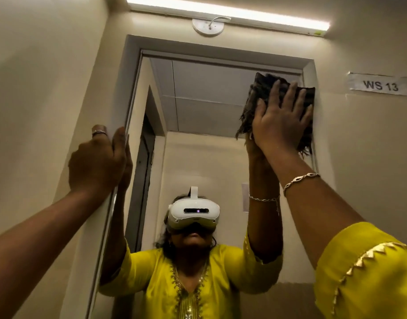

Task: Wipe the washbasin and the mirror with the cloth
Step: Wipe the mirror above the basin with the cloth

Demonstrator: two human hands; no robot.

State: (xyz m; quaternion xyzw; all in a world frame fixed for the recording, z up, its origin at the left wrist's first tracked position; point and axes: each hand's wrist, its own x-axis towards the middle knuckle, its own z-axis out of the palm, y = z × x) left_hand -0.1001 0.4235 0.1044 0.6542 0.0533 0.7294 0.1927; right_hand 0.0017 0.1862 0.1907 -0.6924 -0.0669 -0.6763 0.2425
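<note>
One mirror [198, 107], one dark frayed cloth [260, 93] and two raised hands. The right hand [281, 125] is lifted high with the arm stretched up. Its fingers [276, 93] are straight and spread, pressing flat and gripping nothing. The cloth lies under these fingers and the palm, flat against the mirror's top right corner, with its edges showing above the fingertips and on both sides. The left hand [96, 162] is lower, its fingers curled round the mirror's left edge, gripping it. One ring [99, 132] sits on a left finger and one bracelet [299, 180] on the right wrist. One label [380, 85] reading "WS 13" is stuck on the wall right of the cloth.
</note>
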